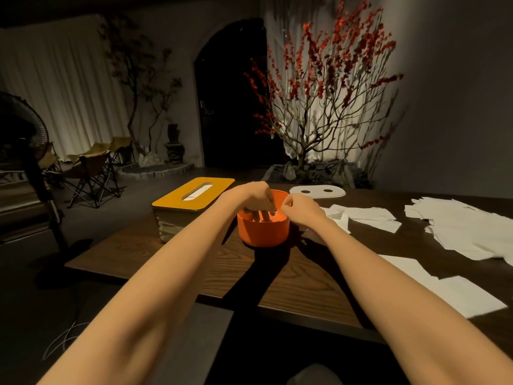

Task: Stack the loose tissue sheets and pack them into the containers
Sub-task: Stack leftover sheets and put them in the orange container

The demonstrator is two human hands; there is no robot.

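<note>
**Packing tissue into the orange tub**

Going left to right: a tissue box with a yellow lid point(194, 193) stands at the table's point(291, 284) far left corner, its slot showing white, so it looks already filled. Just right of it, near the far edge, sits the round orange tub point(263, 230). Your left hand point(249, 197) reaches down into it, straight fingers pressing the white tissue inside. Your right hand point(301, 208) is at the tub's right rim with fingers curled; whether it pinches tissue or the rim, I cannot tell.

You appear to be mid-way through tamping a stack down. Next you would likely fit the white lid with two holes point(317, 192), which lies beyond the tub by the far edge.

Right of the tub, loose tissue sheets point(372, 216) lie scattered, with a larger heap point(469, 232) towards the right edge and more sheets point(455, 293) at the near edge. The bare table in front of the tub gives room for stacking.
</note>
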